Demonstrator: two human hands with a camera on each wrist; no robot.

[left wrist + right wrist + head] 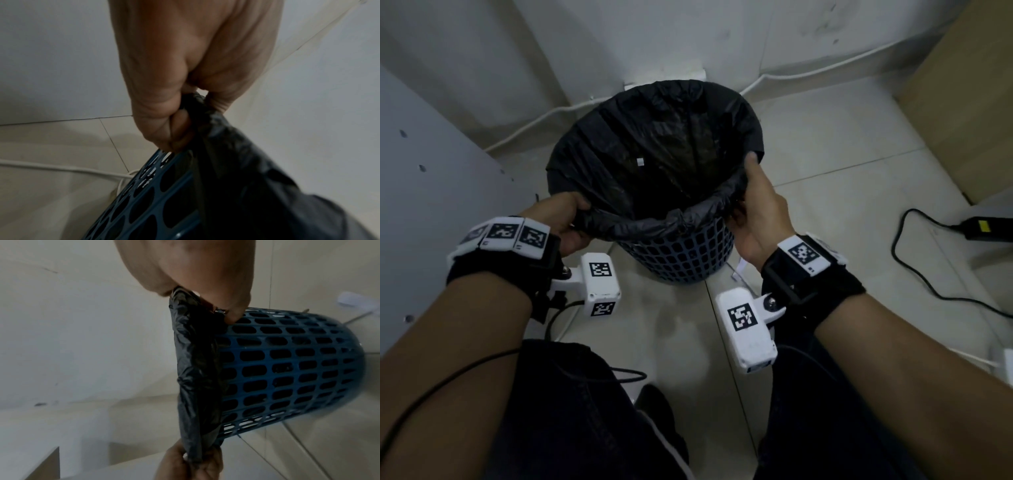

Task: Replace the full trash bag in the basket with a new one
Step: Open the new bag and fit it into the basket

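Observation:
A blue lattice basket stands on the tiled floor, lined with a black trash bag whose edge is folded over the rim. My left hand grips the bunched bag edge at the near-left rim, seen close as the left hand curled round the black bag above the basket. My right hand pinches the bag edge at the right rim; in the right wrist view the right hand holds the bag over the basket. A small white scrap lies inside.
A grey panel with holes stands at the left, close to the basket. A white cable runs along the wall base. A black power adapter with its cord lies on the floor at the right, beside a brown cabinet.

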